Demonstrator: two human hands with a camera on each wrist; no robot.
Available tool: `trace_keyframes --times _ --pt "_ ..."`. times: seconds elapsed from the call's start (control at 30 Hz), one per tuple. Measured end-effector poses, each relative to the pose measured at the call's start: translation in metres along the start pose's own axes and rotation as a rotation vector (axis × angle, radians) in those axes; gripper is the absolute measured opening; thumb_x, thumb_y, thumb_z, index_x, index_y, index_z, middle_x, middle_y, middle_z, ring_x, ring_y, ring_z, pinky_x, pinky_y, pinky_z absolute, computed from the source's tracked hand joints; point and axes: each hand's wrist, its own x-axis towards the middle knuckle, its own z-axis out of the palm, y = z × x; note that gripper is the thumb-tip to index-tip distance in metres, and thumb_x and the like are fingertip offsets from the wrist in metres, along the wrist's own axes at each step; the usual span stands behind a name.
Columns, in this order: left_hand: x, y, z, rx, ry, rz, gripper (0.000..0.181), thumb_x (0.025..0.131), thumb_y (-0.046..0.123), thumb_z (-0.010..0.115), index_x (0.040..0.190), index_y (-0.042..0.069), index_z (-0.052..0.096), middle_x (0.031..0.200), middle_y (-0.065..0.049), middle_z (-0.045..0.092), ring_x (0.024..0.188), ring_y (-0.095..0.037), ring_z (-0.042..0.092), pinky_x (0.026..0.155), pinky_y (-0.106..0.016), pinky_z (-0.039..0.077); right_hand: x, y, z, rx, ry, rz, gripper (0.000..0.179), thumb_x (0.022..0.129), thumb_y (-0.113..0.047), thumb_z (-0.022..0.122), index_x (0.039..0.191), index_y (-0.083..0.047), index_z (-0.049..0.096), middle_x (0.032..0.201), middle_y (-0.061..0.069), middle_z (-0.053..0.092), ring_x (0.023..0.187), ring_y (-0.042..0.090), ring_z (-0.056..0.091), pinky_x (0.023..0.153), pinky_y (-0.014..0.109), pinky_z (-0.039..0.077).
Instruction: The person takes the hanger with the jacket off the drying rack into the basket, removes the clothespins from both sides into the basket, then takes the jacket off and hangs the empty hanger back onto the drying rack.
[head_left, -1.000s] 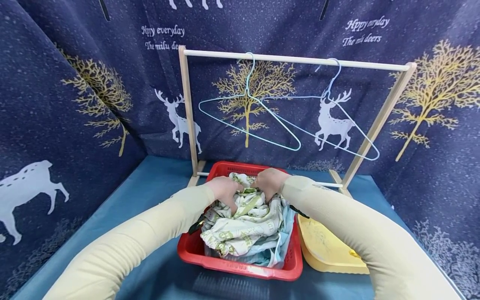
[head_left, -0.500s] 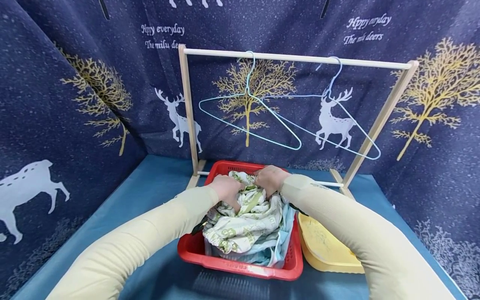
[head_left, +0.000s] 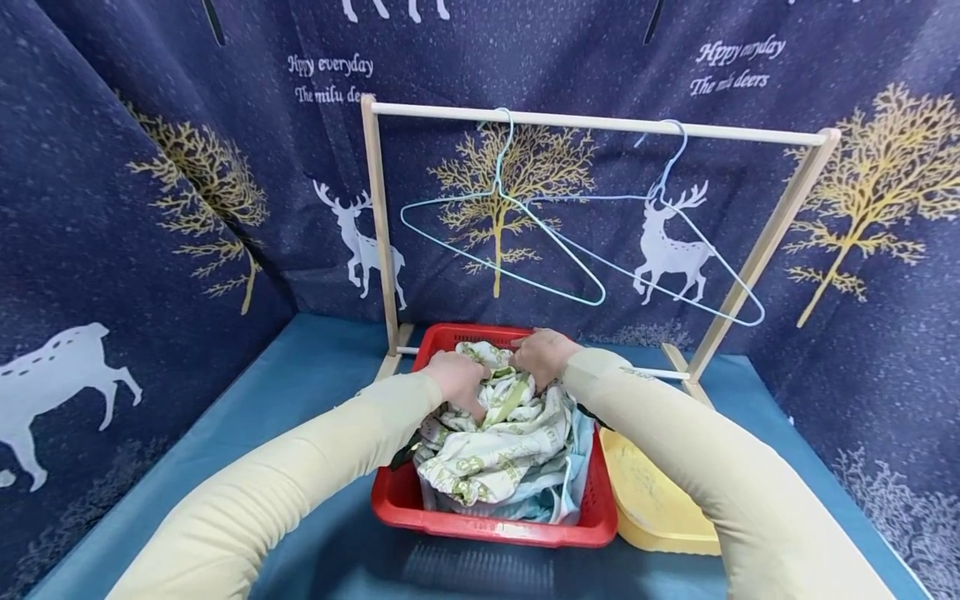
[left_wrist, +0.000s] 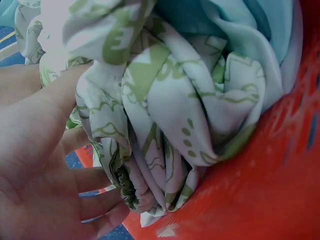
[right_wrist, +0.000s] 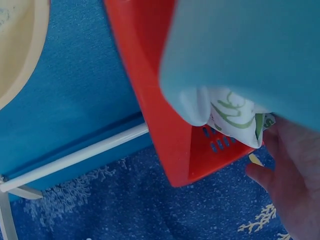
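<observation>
A white garment with green print [head_left: 487, 458] lies bunched on top of light-blue cloth [head_left: 543, 504] in a red plastic basket [head_left: 495, 527]. My left hand [head_left: 459, 385] grips the garment's left side, the thumb on one side of the folds and the fingers on the other. In the left wrist view, those fingers [left_wrist: 97, 202] lie against a gathered, dark-green edge. On the far right side, my right hand [head_left: 543, 357] pinches the same garment. Light-blue cloth fills much of the right wrist view and partly hides that hand's fingertips.
Behind the basket stands a wooden rack [head_left: 600, 121], with a green hanger [head_left: 501, 196] and a blue hanger [head_left: 658, 200] on its rail. A yellow tub [head_left: 660, 500] sits right of the basket, partly under my right sleeve. Blue cloth [head_left: 300, 375] covers the table.
The basket's near end has slid a little to the right. The garment has shifted right with it, and my left hand has moved slightly right. Both hands stay on the garment.
</observation>
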Motion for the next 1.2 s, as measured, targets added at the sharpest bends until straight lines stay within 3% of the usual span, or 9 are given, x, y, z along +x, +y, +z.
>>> trace_keyframes --times 0.23,0.4,0.53,0.7,0.77,0.87,0.93,1.07,1.2 --pt "-0.001 -0.003 -0.006 -0.012 -0.055 0.010 0.071 0.083 0.052 0.069 0.146 0.026 0.048 0.141 0.000 0.060 0.120 -0.023 0.062 0.086 -0.040 0.054 -0.005 0.000 -0.004 0.033 0.007 -0.016 0.050 0.074 -0.031 0.084 0.120 -0.019 0.068 0.129 0.003 0.069 0.129 0.022 0.058 0.109 0.049 0.043" --pt "0.000 -0.010 -0.006 -0.058 -0.048 0.038 0.074 0.083 0.051 0.071 0.148 0.026 0.045 0.146 -0.002 0.056 0.126 -0.025 0.059 0.091 -0.043 0.053 -0.012 0.005 -0.010 0.127 -0.030 -0.061 0.045 0.076 -0.024 0.082 0.118 -0.016 0.067 0.117 0.004 0.072 0.108 0.021 0.066 0.095 0.038 0.052" --pt "-0.005 -0.019 -0.015 -0.111 -0.045 0.095 0.075 0.083 0.047 0.072 0.148 0.020 0.045 0.147 -0.006 0.054 0.132 -0.027 0.054 0.102 -0.044 0.048 -0.021 0.013 -0.021 0.438 -0.217 0.006 0.066 0.082 -0.011 0.072 0.144 -0.019 0.049 0.145 0.007 0.055 0.105 0.018 0.057 0.087 0.032 0.047" --pt "-0.009 -0.027 -0.038 -0.127 -0.044 0.147 0.070 0.087 0.039 0.068 0.147 0.011 0.045 0.146 -0.011 0.054 0.134 -0.028 0.052 0.108 -0.040 0.044 -0.040 0.024 -0.040 0.824 -0.370 0.144 0.081 0.089 -0.019 0.066 0.158 -0.022 0.023 0.162 0.012 0.031 0.139 0.027 0.043 0.097 0.042 0.051" --pt "-0.009 -0.030 -0.047 -0.146 -0.036 0.160 0.067 0.090 0.035 0.066 0.148 0.007 0.044 0.146 -0.013 0.054 0.134 -0.027 0.052 0.109 -0.039 0.044 -0.046 0.027 -0.048 0.893 -0.360 0.164 0.073 0.094 -0.028 0.062 0.157 -0.020 0.026 0.160 0.012 0.034 0.146 0.030 0.036 0.099 0.047 0.051" --pt "-0.009 -0.033 -0.056 -0.207 -0.015 0.162 0.062 0.095 0.031 0.059 0.149 0.006 0.041 0.148 -0.014 0.051 0.135 -0.027 0.051 0.110 -0.040 0.043 -0.054 0.029 -0.056 0.939 -0.304 0.183 0.053 0.101 -0.032 0.052 0.151 -0.018 0.040 0.154 0.011 0.043 0.140 0.031 0.045 0.089 0.046 0.057" --pt "-0.009 -0.034 -0.059 -0.262 -0.009 0.160 0.060 0.097 0.030 0.055 0.150 0.008 0.039 0.150 -0.014 0.049 0.136 -0.027 0.050 0.110 -0.042 0.042 -0.058 0.027 -0.058 0.935 -0.257 0.183 0.045 0.104 -0.032 0.046 0.146 -0.017 0.048 0.150 0.011 0.049 0.118 0.025 0.060 0.082 0.044 0.058" --pt "-0.012 -0.035 -0.052 -0.322 0.002 0.195 0.058 0.098 0.030 0.054 0.151 0.013 0.039 0.154 -0.013 0.044 0.141 -0.028 0.044 0.112 -0.044 0.040 -0.063 0.016 -0.056 0.915 -0.189 0.220 0.041 0.106 -0.030 0.040 0.143 -0.018 0.052 0.145 0.010 0.053 0.080 0.016 0.058 0.075 0.044 0.058" --pt "-0.015 -0.035 -0.037 -0.294 0.000 0.280 0.055 0.096 0.027 0.054 0.148 0.013 0.043 0.152 -0.013 0.046 0.142 -0.031 0.042 0.114 -0.046 0.038 -0.065 0.004 -0.047 0.908 -0.150 0.258 0.040 0.107 -0.029 0.040 0.144 -0.021 0.051 0.146 0.011 0.053 0.080 0.019 0.059 0.068 0.042 0.059"
